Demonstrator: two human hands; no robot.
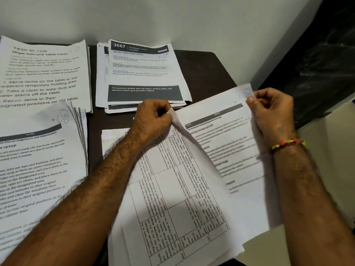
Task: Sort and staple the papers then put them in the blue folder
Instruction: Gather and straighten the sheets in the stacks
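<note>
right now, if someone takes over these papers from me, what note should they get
Left hand pinches the near corner of a lifted sheet; right hand pinches its far corner.
Under it lies a stack with a table page. Three sorted piles sit on the dark table: back left, back middle, near left.
Sorting is underway. No stapler or blue folder in view; stapling and filing remain.

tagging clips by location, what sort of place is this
Probably a home or small office corner: a dark table against a plain white wall, covered with stacks of printed task sheets, one sheet being sorted.
</note>
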